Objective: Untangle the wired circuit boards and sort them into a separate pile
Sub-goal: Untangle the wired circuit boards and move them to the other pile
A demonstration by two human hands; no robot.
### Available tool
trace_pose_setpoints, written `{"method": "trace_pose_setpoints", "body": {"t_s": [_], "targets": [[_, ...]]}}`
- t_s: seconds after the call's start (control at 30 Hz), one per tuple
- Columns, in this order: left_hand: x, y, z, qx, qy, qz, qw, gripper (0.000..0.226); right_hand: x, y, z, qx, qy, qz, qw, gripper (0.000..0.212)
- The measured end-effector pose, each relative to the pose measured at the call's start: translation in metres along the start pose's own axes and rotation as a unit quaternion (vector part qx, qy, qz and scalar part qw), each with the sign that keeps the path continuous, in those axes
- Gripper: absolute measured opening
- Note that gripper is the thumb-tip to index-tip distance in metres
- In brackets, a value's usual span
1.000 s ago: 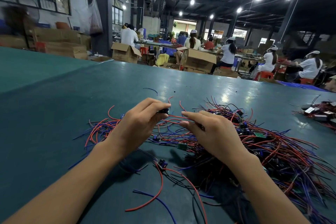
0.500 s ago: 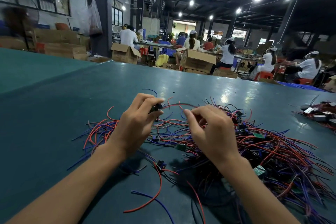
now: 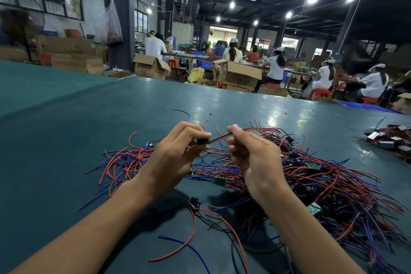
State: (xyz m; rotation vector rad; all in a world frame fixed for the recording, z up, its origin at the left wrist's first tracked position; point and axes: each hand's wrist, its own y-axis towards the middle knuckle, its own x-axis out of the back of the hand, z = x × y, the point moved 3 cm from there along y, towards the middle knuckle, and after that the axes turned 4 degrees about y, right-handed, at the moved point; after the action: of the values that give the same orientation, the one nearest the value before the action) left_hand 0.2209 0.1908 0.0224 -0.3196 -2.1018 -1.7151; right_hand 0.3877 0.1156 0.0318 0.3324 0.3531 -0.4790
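Pinching a likely board [image 3: 202, 141] in fingers of left hand [image 3: 175, 158], its wire [image 3: 219, 138] in right hand [image 3: 251, 153], taut for untangling.

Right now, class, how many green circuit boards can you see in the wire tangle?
3 green boards: one in the middle, one further right, one nearest the camera. More may be buried.

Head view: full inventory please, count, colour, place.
table: one, teal, foreground
wire tangle: one heap, red, blue, black, right of centre
green boards: a few, green, in tangle
loose wires: many, red and blue, left
separate pile: one, black and white parts, far right
cardboard boxes: several, brown, beyond table
workers: several, white tops, background
black part: one, black, between hands
lead: one, red and black, from that part
left hand: pinches black part
right hand: pinches lead
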Motion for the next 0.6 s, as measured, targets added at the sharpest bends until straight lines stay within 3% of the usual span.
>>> {"method": "trace_pose_setpoints", "body": {"t_s": [0.17,0.3,0.43,0.6], "targets": [[0.002,0.0,0.002,0.02,0.016,0.004,1.0,0.02,0.027,0.014,0.023,0.027,0.046,-0.074,0.996,0.017],[-0.001,-0.002,0.002,0.024,0.05,0.025,0.998,0.023,0.03,0.016,0.017,0.024,0.059,-0.062,0.996,0.022],[0.001,-0.002,0.007,0.038,0.159,0.027,0.986,0.03,0.029,0.017,0.017,0.022,0.096,-0.045,0.994,0.033],[0.006,-0.001,0.011,0.031,0.169,0.012,0.985,0.035,0.034,0.02,0.02,0.025,0.11,-0.056,0.992,0.043]]}}
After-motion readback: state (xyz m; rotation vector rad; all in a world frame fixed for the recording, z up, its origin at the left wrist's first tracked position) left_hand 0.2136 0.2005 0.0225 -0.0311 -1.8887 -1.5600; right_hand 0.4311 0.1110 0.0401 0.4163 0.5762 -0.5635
